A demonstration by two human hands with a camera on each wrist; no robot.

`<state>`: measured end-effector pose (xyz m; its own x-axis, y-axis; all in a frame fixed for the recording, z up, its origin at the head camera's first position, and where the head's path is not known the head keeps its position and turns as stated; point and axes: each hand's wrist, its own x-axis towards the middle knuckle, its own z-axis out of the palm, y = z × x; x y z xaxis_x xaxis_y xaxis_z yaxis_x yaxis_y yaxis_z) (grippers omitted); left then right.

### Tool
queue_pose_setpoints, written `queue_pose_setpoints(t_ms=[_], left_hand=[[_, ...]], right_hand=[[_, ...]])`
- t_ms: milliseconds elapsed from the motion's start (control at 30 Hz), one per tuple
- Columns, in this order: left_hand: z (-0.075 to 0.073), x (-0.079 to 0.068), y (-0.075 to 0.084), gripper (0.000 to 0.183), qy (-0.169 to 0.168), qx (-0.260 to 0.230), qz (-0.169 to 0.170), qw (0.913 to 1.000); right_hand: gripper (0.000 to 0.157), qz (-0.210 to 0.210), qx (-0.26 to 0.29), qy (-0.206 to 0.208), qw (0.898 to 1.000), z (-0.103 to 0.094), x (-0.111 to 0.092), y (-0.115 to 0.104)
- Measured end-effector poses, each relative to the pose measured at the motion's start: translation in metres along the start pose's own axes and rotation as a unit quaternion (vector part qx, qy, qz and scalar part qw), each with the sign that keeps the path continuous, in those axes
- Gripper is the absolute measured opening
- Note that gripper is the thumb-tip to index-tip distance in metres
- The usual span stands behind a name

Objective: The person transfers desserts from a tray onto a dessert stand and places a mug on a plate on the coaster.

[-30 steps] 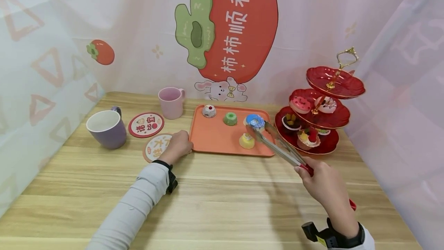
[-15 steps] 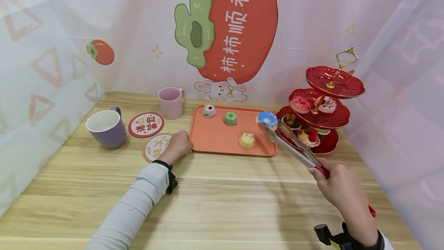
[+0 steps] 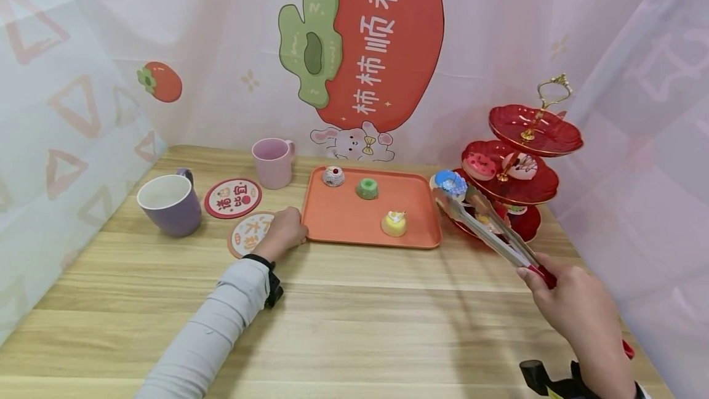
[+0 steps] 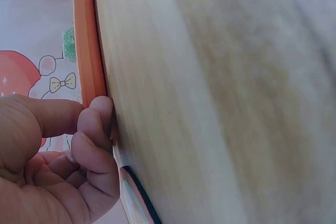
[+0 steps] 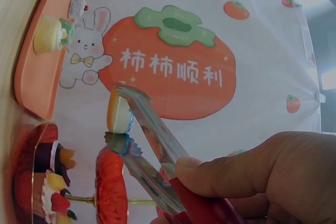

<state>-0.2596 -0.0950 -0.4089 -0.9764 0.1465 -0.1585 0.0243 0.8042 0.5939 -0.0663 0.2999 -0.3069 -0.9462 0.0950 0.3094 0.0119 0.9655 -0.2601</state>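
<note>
My right hand (image 3: 581, 310) grips red-handled metal tongs (image 3: 490, 237). Between the tongs' tips is a blue-frosted toy doughnut (image 3: 451, 183), raised beside the left side of the red three-tier stand (image 3: 512, 188). In the right wrist view, the doughnut (image 5: 121, 113) is held edge-on, its pale side and orange base visible. My left hand (image 3: 281, 234) is at the front left corner of the orange tray (image 3: 340, 214); in the left wrist view, thumb and forefinger pinch the tray's rim (image 4: 90, 51). A white cake (image 3: 333, 177), a green cake (image 3: 367, 189) and a yellow cake (image 3: 394, 225) sit on the tray.
The stand's middle tier carries a pink doughnut (image 3: 479, 166) and a white one (image 3: 522, 166); small cakes fill the bottom tier, partly behind the tongs. Left of the tray are a pink mug (image 3: 274, 165), a purple mug (image 3: 170, 207) and two round coasters (image 3: 233, 198). Printed curtains surround the table.
My right hand has moved right with the tongs, carrying the blue doughnut from over the tray's right side to the stand's left edge. The left hand and tray have stayed put.
</note>
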Motion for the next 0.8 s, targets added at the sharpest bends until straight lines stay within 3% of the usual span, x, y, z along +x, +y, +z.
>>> queue_pose_setpoints(t_ms=[800], left_hand=[[-0.003,-0.003,0.003,0.023,0.001,0.001,0.002,1.0]], right_hand=[[0.042,0.018,-0.059,0.016,0.998,-0.024,-0.008,0.015]])
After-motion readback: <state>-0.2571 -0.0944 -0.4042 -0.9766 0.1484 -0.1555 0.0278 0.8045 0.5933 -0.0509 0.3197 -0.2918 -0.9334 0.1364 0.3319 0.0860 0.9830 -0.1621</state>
